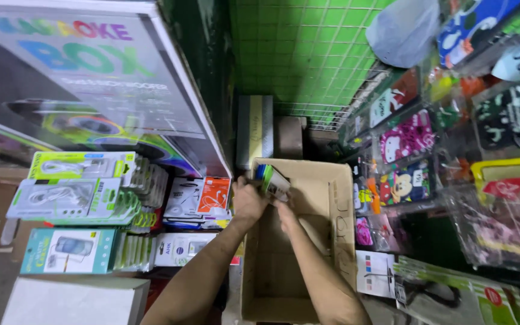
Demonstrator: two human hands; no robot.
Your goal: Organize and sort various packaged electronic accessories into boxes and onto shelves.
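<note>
Both my hands on a small packet (274, 181) above the open cardboard box (338, 198); left hand (249, 200) wrapped around it, right hand (285, 212) pinching its lower end — mid-handling; next move needs steady hold.

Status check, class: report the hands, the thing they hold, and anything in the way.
Left hand and right hand both gripping small packet. Packet above open cardboard box. Nothing in the way.

Head view; looks steeply down; box (308, 241) close
</note>
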